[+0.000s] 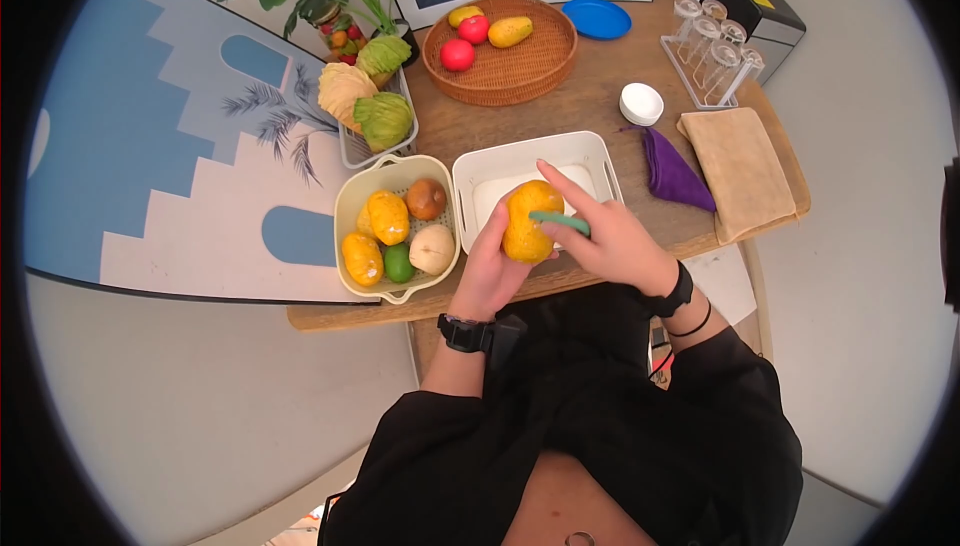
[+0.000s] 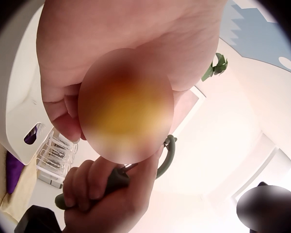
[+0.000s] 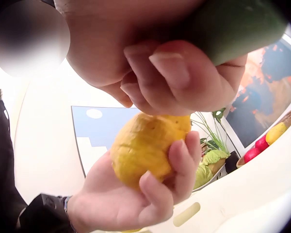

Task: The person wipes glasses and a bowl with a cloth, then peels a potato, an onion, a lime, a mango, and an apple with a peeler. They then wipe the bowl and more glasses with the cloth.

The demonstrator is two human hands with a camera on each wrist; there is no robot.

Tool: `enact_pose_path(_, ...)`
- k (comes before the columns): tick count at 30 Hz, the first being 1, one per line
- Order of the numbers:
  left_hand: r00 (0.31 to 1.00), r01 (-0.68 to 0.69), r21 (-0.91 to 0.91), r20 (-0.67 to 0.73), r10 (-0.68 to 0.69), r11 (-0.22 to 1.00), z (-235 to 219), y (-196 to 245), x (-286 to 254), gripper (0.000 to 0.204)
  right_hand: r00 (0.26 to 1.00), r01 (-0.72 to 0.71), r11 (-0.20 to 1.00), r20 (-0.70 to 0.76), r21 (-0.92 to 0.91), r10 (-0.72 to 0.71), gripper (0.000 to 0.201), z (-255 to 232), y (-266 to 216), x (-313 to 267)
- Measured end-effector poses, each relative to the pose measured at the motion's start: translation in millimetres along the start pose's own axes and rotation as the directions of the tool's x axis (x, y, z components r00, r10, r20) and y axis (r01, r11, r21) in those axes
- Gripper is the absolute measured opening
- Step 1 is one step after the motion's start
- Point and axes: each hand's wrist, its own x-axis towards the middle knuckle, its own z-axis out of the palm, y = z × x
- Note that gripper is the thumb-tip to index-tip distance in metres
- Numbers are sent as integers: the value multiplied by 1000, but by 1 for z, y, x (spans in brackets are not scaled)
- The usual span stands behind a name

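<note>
A knobbly yellow fruit (image 1: 530,226) is gripped in the left hand (image 1: 487,271) above the near edge of the white tray (image 1: 468,196). Fingers of that hand curl round the fruit (image 3: 145,150) in the right wrist view. The right hand (image 1: 625,251) holds a green-handled tool (image 1: 562,220) against or just over the fruit, with the index finger extended. In the left wrist view its fingers wrap the dark green handle (image 2: 115,184), with a curved green part (image 2: 169,158) beyond; a blurred patch hides the contact there.
Left of the tray stands a cream basket (image 1: 345,208) of fruit, with a grey crate (image 1: 352,153) of leafy vegetables behind. Further back are a wicker basket (image 1: 520,71), blue plate (image 1: 597,19) and white bowls (image 1: 641,104). Purple cloth (image 1: 675,174), tan towel (image 1: 740,171) and glasses (image 1: 718,61) lie right.
</note>
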Motion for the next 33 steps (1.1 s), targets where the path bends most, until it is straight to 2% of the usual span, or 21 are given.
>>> enact_pose_path(1, 1000, -1, 2, 3, 1, 1000, -1, 1, -2, 55, 998, 47, 993, -40, 111, -42, 70, 0, 8, 4)
enact_pose_path(2, 997, 0, 17, 77, -1, 1000, -2, 3, -3, 53, 993, 97, 971, -83, 218, -80, 65, 2, 15, 9)
enact_pose_path(3, 989, 0, 31, 150, -5, 1000, -3, 4, -3, 52, 993, 98, 971, -85, 217, -81, 65, 3, 20, 14)
enact_pose_path(5, 985, 1, 54, 171, -10, 999, -5, 5, -3, 53, 952, 272, 937, -203, 221, -228, 58, 5, 27, 22)
enact_pose_path(6, 981, 2, 76, 191, -17, 997, -4, 6, -3, 54, 952, 273, 936, -202, 221, -230, 58, 3, 25, 21)
enact_pose_path(7, 982, 1, 76, 190, -15, 997, -2, 6, -4, 54, 976, 197, 943, -145, 268, -162, 60, 0, 21, 17)
enact_pose_path(8, 996, 4, 48, 90, -8, 999, 7, 7, -5, 57, 992, 117, 943, -84, 311, -95, 62, -2, 17, 13)
enact_pose_path(9, 1000, 4, 18, -13, -4, 1000, 12, 7, -6, 60, 992, 117, 943, -82, 311, -96, 62, -2, 12, 8)
enact_pose_path(11, 999, -3, 9, -39, 3, 1000, 9, 5, -2, 64, 992, 124, 992, -32, 18, -123, 67, 3, 3, -5)
enact_pose_path(12, 998, -10, 3, -64, 10, 1000, 8, 4, 0, 68, 973, 213, 969, -62, -128, -222, 77, 13, 6, -10)
enact_pose_path(13, 998, -10, 2, -63, 10, 1000, 8, 5, 2, 68, 973, 213, 969, -63, -129, -222, 77, 22, 6, -14)
enact_pose_path(15, 980, 67, 19, -187, -63, 998, 9, 4, 4, 79, 950, 285, 929, -57, -236, -306, 83, 33, 4, -20)
enact_pose_path(16, 980, 72, 17, -185, -68, 997, 10, 4, 5, 79, 965, 246, 929, -14, -277, -260, 86, 34, 0, -22)
enact_pose_path(20, 986, 45, 4, -159, -44, 999, 13, 0, 8, 77, 972, 203, 938, -56, -282, -227, 87, 39, 8, -19)
enact_pose_path(22, 991, 25, -4, -135, -25, 1000, 12, -2, 10, 76, 946, 222, 948, -187, -227, -266, 83, 37, 15, -13)
enact_pose_path(23, 991, 9, -14, -135, -11, 1000, 11, -3, 10, 72, 944, 224, 947, -191, -230, -269, 83, 31, 13, -10)
enact_pose_path(25, 992, -6, -23, -130, 3, 1000, 10, -4, 9, 68, 994, 37, 996, -103, 77, -29, 68, 14, 7, -4)
enact_pose_path(26, 996, -11, 51, -87, 16, 999, 9, -2, 5, 64, 994, 39, 997, -109, 73, -31, 68, 11, 10, -1)
enact_pose_path(28, 999, -20, 125, -39, 25, 992, 6, 0, 2, 61, 990, 83, 943, -139, 322, -40, 54, 7, 18, 7)
enact_pose_path(31, 999, 3, 194, 30, -9, 981, 0, 1, -1, 58, 998, 59, 918, -44, 393, -46, 48, 0, 28, 15)
enact_pose_path(33, 998, 18, 197, 62, -31, 980, 0, 3, 0, 59, 999, 50, 928, -35, 369, -40, 49, -2, 25, 12)
